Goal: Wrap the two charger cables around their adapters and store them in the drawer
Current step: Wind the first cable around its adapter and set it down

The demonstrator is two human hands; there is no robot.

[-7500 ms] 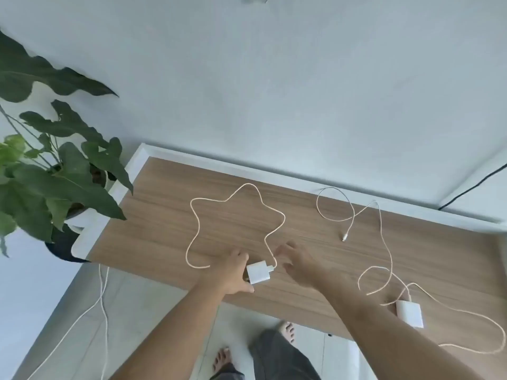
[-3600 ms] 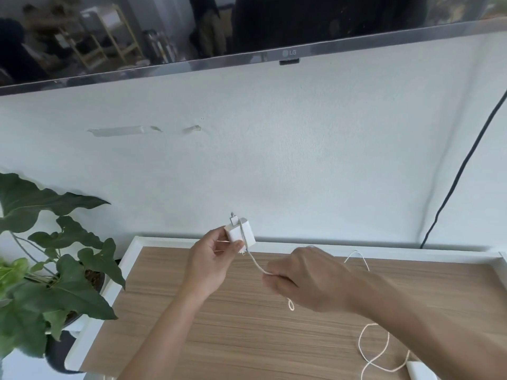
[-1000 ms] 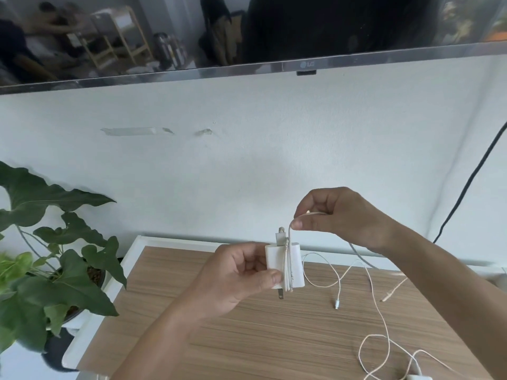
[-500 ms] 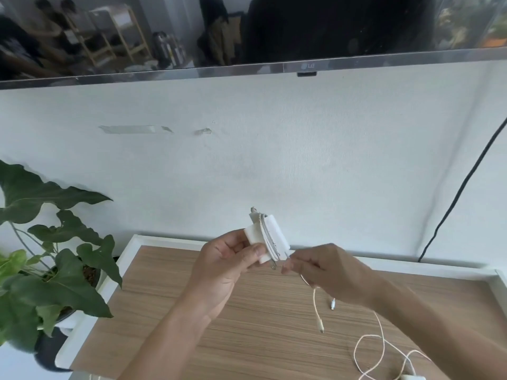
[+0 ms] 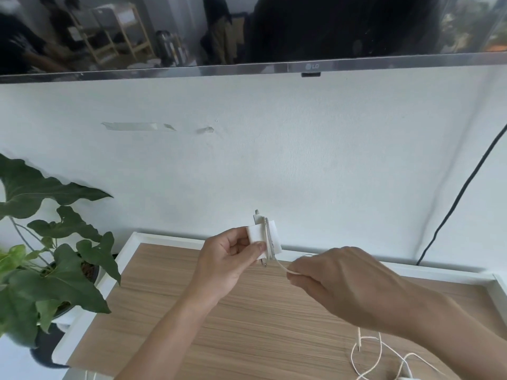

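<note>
A leafy plant (image 5: 52,259) sits in its pot at the wooden table's (image 5: 247,319) left edge. Above the table, the left hand (image 5: 227,261) pinches a white blocky adapter (image 5: 264,237), cable (image 5: 279,266) wound around it. The right hand (image 5: 340,283) grips the cable's taut free end. A second thin white cable (image 5: 378,357) lies loose at right, perhaps with its adapter.

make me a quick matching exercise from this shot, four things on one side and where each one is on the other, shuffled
Things:
1. white adapter
2. second cable
3. plant
4. black cord

Places:
A. running down the wall at the far right
B. lying loose on the wooden table, lower right
C. beside the table's left end
D. held up in the left hand, cable wound around it

Pairs: 1-D, 2-B, 3-C, 4-A
</note>
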